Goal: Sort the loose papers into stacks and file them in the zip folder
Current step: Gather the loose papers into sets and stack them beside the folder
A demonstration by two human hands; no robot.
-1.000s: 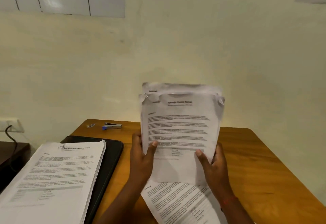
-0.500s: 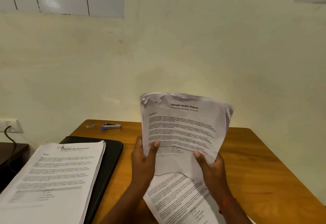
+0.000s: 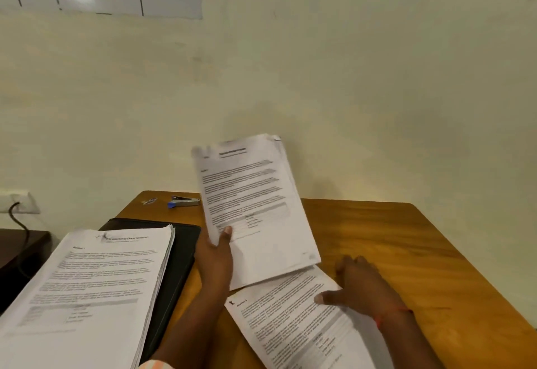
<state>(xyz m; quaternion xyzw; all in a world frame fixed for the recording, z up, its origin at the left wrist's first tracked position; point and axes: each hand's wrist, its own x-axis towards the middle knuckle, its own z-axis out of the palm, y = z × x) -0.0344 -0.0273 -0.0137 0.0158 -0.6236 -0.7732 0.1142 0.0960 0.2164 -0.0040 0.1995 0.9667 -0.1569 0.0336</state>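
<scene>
My left hand (image 3: 216, 255) grips a bundle of printed papers (image 3: 255, 208) by its lower left edge and holds it tilted above the wooden table (image 3: 406, 246). Under it a loose printed sheet (image 3: 293, 319) lies on the table near me. My right hand (image 3: 356, 284) rests on that sheet's right edge, thumb on the paper and fingers spread on the wood. At the left a thick paper stack (image 3: 96, 290) lies on top of the black zip folder (image 3: 177, 255).
A blue and silver stapler (image 3: 183, 201) and a small clip (image 3: 149, 201) lie at the table's far left edge by the wall. A wall socket with a black cable (image 3: 17, 208) sits at the left above a dark side table (image 3: 23, 246).
My right hand let go of the bundle and dropped onto the sheet on the table. My left hand alone now holds the bundle, which has swung left and tilted.
</scene>
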